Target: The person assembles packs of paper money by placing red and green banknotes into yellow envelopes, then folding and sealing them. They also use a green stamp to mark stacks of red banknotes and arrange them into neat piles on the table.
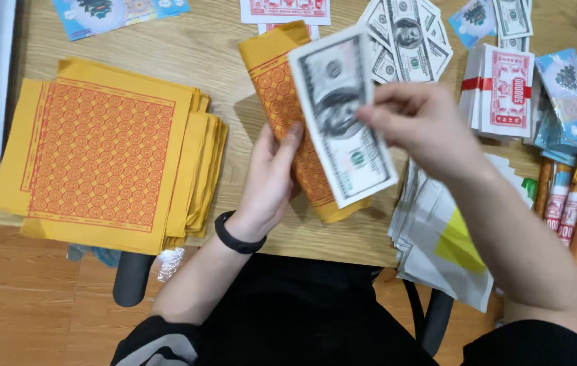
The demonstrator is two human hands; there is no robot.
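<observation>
Nearest the lens, the person's dark sleeves lead up to both hands over the wooden table (166, 47). Right hand (420, 125) pinches a grey banknote-style sheet (342, 115), fingers closed on its edge, laid against a folded yellow paper bundle (292, 102) that the left hand (271, 176) grips from below. Risk: the light pinch could let the sheet slide off skewed. Beside them, the yellow paper stack (105, 152) sits fanned and could spill if elbowed.
</observation>
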